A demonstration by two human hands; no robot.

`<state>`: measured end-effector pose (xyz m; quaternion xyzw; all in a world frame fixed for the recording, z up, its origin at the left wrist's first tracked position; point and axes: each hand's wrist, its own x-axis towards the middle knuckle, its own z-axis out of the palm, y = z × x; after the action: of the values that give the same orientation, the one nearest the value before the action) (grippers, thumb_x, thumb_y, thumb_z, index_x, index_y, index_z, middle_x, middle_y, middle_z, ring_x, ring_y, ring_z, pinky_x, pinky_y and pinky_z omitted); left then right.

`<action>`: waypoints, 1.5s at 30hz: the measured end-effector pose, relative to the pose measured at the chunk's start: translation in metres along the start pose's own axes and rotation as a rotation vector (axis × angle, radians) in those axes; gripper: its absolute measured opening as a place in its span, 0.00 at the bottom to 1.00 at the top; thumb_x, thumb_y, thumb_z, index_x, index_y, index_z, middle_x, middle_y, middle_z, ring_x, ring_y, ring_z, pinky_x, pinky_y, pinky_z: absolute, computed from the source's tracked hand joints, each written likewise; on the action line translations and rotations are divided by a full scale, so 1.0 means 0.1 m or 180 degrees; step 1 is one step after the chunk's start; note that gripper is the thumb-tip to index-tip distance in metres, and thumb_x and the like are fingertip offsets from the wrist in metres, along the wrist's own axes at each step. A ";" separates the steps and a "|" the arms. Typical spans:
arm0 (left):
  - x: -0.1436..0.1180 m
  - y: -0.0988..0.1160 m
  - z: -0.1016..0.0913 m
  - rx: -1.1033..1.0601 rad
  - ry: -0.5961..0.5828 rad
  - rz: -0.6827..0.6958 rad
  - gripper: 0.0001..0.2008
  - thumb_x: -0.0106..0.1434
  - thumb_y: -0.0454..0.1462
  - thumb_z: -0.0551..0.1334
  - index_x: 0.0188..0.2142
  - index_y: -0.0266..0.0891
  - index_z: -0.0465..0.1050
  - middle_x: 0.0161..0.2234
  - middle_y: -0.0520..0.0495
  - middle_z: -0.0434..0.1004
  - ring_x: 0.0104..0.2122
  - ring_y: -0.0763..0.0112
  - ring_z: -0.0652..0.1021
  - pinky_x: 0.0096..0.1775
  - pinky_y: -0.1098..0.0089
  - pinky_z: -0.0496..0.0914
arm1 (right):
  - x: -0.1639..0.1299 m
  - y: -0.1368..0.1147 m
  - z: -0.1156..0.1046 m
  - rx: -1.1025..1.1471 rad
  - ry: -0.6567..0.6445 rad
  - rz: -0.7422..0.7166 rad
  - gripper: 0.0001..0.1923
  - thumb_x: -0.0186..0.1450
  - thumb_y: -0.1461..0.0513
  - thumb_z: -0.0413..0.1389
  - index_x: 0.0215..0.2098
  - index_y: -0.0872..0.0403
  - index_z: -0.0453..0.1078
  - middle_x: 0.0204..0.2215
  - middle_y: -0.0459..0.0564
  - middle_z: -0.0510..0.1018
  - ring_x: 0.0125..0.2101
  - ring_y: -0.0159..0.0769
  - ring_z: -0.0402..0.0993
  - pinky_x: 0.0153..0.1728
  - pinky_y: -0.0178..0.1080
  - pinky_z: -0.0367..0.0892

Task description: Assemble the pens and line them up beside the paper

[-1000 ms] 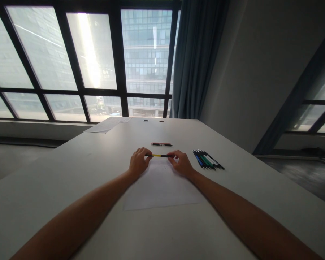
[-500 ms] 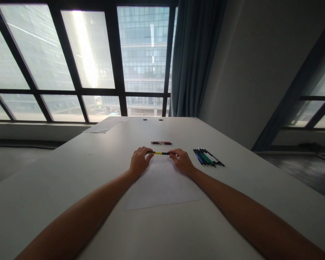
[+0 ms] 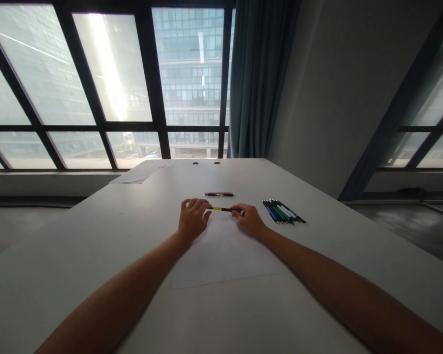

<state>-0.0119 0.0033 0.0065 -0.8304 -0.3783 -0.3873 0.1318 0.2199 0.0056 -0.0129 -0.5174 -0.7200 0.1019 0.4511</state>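
Here the left hand [image 3: 192, 216] and the right hand [image 3: 250, 219] hold a yellow-and-black pen [image 3: 220, 209] between them, each pinching one end with fingertips, the pen lying level just above the far edge of a white sheet of paper [image 3: 221, 253]. The sheet lies flat on the white table [image 3: 96, 246], about midway between its left and right edges. Just beyond the pen, toward the table's far edge, a red-and-black pen [image 3: 219, 194] lies crosswise. Near the right edge, a row of pens [image 3: 283, 212] in blue, green, white and black lies side by side, touching. More paper [image 3: 142, 172] rests at the far left corner.
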 end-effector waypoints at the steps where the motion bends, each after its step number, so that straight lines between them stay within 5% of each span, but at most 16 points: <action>1: 0.01 0.03 -0.02 0.0060 -0.0033 0.0175 0.09 0.67 0.35 0.58 0.45 0.42 0.73 0.48 0.43 0.76 0.50 0.58 0.73 0.56 0.50 0.59 | 0.00 -0.01 0.00 -0.0003 0.0057 -0.0025 0.09 0.60 0.63 0.56 0.36 0.55 0.78 0.28 0.49 0.80 0.26 0.35 0.72 0.32 0.37 0.67; 7: 0.03 0.15 -0.06 0.0150 -0.0181 0.0782 0.16 0.69 0.37 0.55 0.55 0.44 0.67 0.55 0.43 0.72 0.54 0.58 0.71 0.60 0.49 0.55 | -0.05 -0.17 -0.01 -0.0092 0.0170 -0.0681 0.08 0.63 0.64 0.56 0.38 0.54 0.77 0.33 0.51 0.80 0.32 0.38 0.73 0.36 0.39 0.67; 11: 0.02 0.14 -0.02 0.0145 -0.0380 0.0535 0.14 0.72 0.41 0.51 0.53 0.41 0.68 0.45 0.43 0.78 0.41 0.63 0.76 0.44 0.62 0.68 | -0.09 -0.28 -0.01 0.0004 0.0122 -0.1011 0.08 0.66 0.63 0.55 0.39 0.54 0.75 0.29 0.49 0.78 0.31 0.36 0.72 0.36 0.38 0.66; 15: 0.00 0.11 0.02 0.0102 -0.0448 0.0336 0.12 0.72 0.42 0.50 0.46 0.41 0.69 0.36 0.47 0.77 0.35 0.67 0.76 0.36 0.69 0.68 | -0.10 -0.28 0.01 -0.0005 -0.0024 -0.0846 0.10 0.69 0.61 0.51 0.37 0.53 0.74 0.28 0.47 0.77 0.31 0.36 0.71 0.35 0.37 0.65; 24: -0.02 0.05 0.04 -0.0190 -0.0502 0.0399 0.12 0.72 0.43 0.51 0.41 0.41 0.70 0.35 0.48 0.76 0.34 0.69 0.76 0.34 0.71 0.68 | -0.09 -0.25 0.03 0.0111 -0.0291 -0.0651 0.17 0.71 0.59 0.47 0.29 0.54 0.72 0.26 0.48 0.76 0.29 0.35 0.72 0.32 0.36 0.64; 45: -0.06 0.01 0.12 -0.0356 -0.0563 0.0363 0.13 0.72 0.45 0.51 0.42 0.41 0.70 0.35 0.47 0.78 0.32 0.70 0.78 0.31 0.72 0.69 | -0.08 -0.27 -0.03 -0.0224 -0.0046 -0.1290 0.19 0.71 0.58 0.47 0.26 0.53 0.72 0.24 0.50 0.75 0.29 0.38 0.70 0.35 0.40 0.66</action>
<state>-0.0073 0.0058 -0.0055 -0.8875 -0.3184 -0.3249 0.0731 0.2046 -0.0140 0.0011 -0.3766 -0.8157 -0.0125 0.4389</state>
